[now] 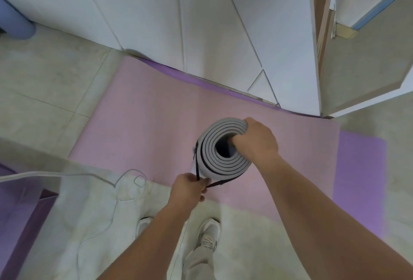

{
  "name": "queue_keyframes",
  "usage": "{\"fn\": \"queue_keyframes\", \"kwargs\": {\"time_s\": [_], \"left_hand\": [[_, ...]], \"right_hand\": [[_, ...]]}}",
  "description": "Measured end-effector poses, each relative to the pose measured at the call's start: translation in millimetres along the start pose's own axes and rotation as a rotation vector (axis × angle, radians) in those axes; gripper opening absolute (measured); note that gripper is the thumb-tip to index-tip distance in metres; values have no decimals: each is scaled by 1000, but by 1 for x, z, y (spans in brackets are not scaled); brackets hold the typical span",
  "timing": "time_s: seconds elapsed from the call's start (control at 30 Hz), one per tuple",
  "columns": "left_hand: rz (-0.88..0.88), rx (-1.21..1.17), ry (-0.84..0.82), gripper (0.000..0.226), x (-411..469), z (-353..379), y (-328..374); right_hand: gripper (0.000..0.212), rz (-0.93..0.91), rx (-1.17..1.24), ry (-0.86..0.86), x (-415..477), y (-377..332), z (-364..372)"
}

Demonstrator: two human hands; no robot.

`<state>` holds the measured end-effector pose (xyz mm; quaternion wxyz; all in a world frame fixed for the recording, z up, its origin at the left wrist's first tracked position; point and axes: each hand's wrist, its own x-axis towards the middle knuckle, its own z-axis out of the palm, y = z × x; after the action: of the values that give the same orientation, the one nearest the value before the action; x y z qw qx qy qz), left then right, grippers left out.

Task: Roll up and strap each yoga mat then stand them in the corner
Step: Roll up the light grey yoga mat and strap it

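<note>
frame centre: right hand (257, 141) grips a rolled grey foam yoga mat (225, 156) (upright); left hand (190, 188) pinches its black strap (197, 163).

The rolled mat (225, 148) shows grey and black spiral rings, bound by a black strap (197, 163). A pink mat (161, 114) overlies a purple mat (359, 177) on the pale beige tiled floor (44, 83).

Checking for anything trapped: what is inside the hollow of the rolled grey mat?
Fingers of the right hand hook into the rolled grey mat; below them its hollow is dark, so nothing deeper can be seen.
</note>
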<state>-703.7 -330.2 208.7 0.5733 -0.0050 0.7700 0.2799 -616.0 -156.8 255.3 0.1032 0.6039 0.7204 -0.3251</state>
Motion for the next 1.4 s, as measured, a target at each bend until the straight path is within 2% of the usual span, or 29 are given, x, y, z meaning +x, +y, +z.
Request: {"fn": "queue_keyframes", "kwargs": {"time_s": [0.17,0.3,0.43,0.5,0.63,0.7,0.77,0.83,0.9,0.97,1.0,1.07,1.2,1.3,1.4], "left_hand": [[53,107,58,8,28,-30,9],[89,73,113,5,42,-39,43],[305,159,200,18,46,-38,93],[330,170,194,24,46,-40,105],[168,139,142,31,63,-50,99],[122,164,126,24,73,-51,87],[132,237,132,12,84,-46,73],[181,302,173,23,92,-35,62],[272,454,261,22,95,-27,58],[379,532,319,12,91,-25,60],[403,482,290,7,86,-25,62],[377,283,148,7,78,-28,68],[317,159,-90,12,57,-42,70],[303,120,-108,12,52,-48,66],[312,14,0,25,53,-45,66]], "right_hand": [[28,16,-113,-25,-5,13,-14],[30,-26,-140,-28,-22,18,-9],[37,-51,-122,-32,-34,13,4],[38,-52,-79,-60,-37,13,6],[44,-74,119,-117,-41,25,12],[47,-45,256,-140,-40,33,12],[53,-19,379,-145,-37,40,15],[64,20,572,-175,-35,43,20],[73,52,760,-211,-32,43,27],[58,146,944,-170,-27,41,32],[44,193,988,-113,-25,39,33],[20,198,910,16,-22,40,35],[26,206,875,86,-22,44,40],[35,224,840,-7,-21,47,39],[13,326,728,-242,-28,47,37]]}}
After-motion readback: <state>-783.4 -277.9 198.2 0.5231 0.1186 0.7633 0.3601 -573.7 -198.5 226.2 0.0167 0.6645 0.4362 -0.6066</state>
